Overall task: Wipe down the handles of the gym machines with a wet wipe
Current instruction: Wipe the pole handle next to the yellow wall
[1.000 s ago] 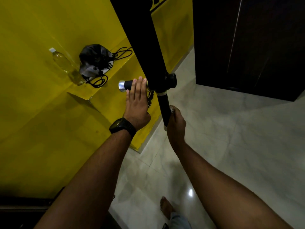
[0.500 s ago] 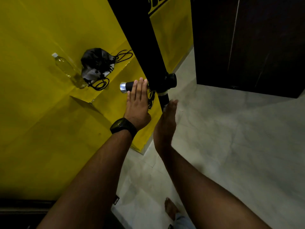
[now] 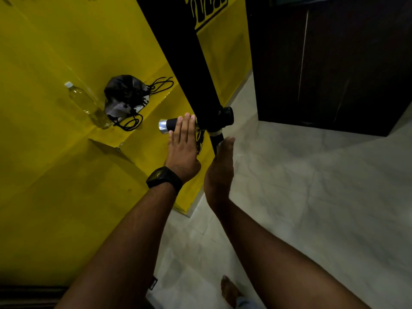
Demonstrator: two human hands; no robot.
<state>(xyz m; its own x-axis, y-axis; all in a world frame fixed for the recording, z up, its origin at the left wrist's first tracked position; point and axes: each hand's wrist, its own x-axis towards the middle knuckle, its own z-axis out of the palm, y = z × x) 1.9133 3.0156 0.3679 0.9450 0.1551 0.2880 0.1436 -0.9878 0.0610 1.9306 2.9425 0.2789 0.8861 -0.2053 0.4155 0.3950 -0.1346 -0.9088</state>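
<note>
The left hand (image 3: pixel 181 148) lies flat on the black foam handle (image 3: pixel 169 125) w/ the silver end cap. Its grip is not closed: fingers straight, pressed side by side, nothing curled round the foam. The right hand (image 3: pixel 219 172) is likewise flat, fingers straight & together, tips against the thin lower bar (image 3: pixel 218 141) just under the joint of the black machine arm (image 3: pixel 189 63). Main worry: the wet wipe can't be made out under either palm. A pale sliver at the right fingertips may be it, or just the bar's light collar; can't tell. If the wipe has bunched or slipped, bare skin rubs the handle & nothing gets cleaned. Flat palms reach one face only, so the underside & the stub handle (image 3: pixel 227 115) on the arm's far side prob. get skipped unless a hand wraps round. The arm may pivot, and pushing it w/ no closed hold could swing it, esp. w/ a bare foot (image 3: pixel 229 288) on the smooth floor (image 3: pixel 312 197); drips would make that slick. The bottle (image 3: pixel 87 103) & black bag (image 3: pixel 124 97) on the yellow ledge (image 3: pixel 156 101) sit near the cap end, so an overshot stroke could knock them.
</note>
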